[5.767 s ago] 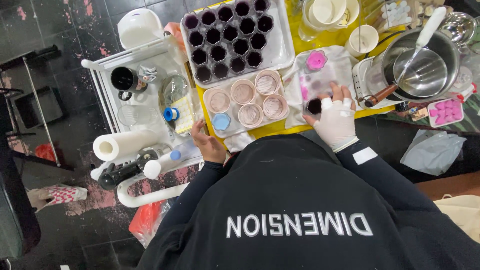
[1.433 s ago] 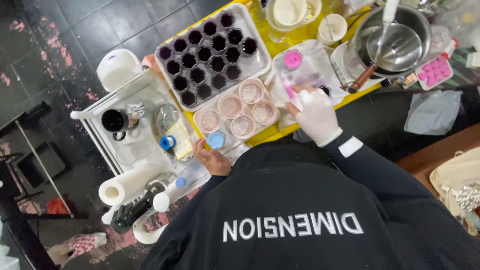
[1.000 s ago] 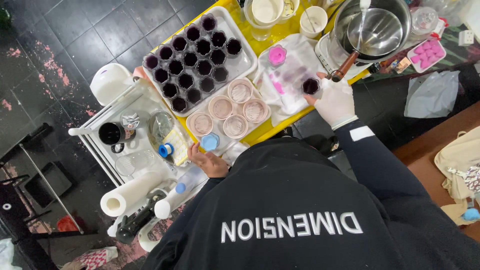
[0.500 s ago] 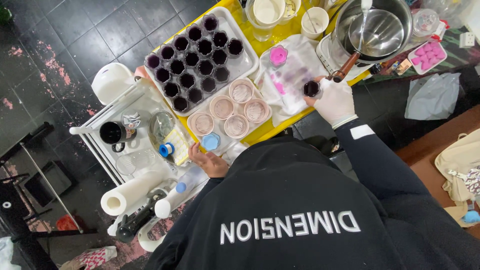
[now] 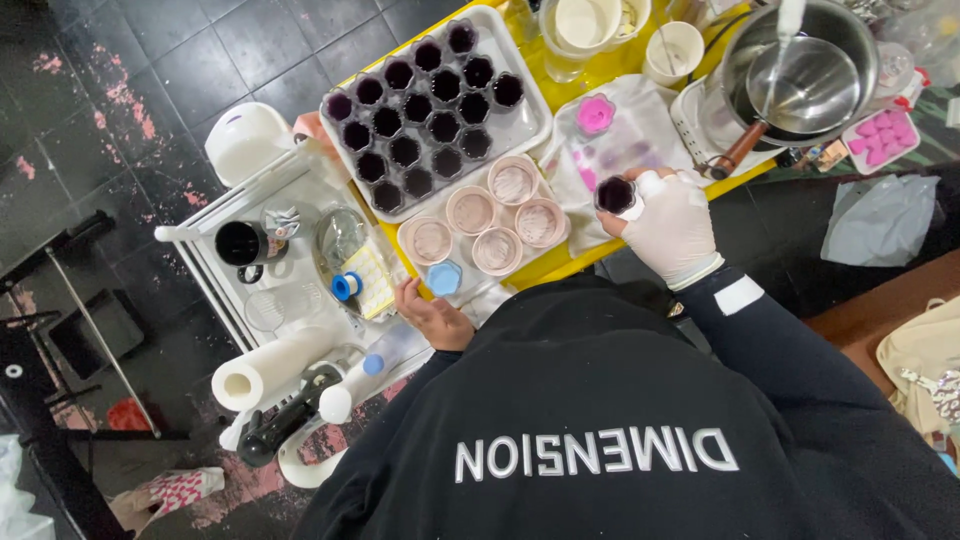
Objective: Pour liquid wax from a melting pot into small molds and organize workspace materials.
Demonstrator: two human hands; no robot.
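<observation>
My right hand [image 5: 672, 226], in a white glove, is shut on a small cup of dark purple liquid [image 5: 614, 194], holding it over the near edge of a stained white cloth [image 5: 628, 150]. My bare left hand [image 5: 436, 316] rests at the front edge of the yellow table [image 5: 560, 264], fingers curled, just below a small blue hexagonal piece [image 5: 445, 278]. Beside it stand several cups with pale pink filling [image 5: 472, 210]. Behind them, a white tray [image 5: 528, 128] holds several cups of dark purple liquid.
A pink lid [image 5: 595, 113] lies on the cloth. A steel pot with a smaller pan inside [image 5: 806, 76] and a pink mould [image 5: 880, 133] sit at the right. A white cart [image 5: 200, 262] at the left carries a black mug [image 5: 238, 243] and a paper roll [image 5: 266, 364].
My right hand has drawn back slightly from the cloth with the dark cup now showing in its fingers. My left hand has stayed at the table edge.
</observation>
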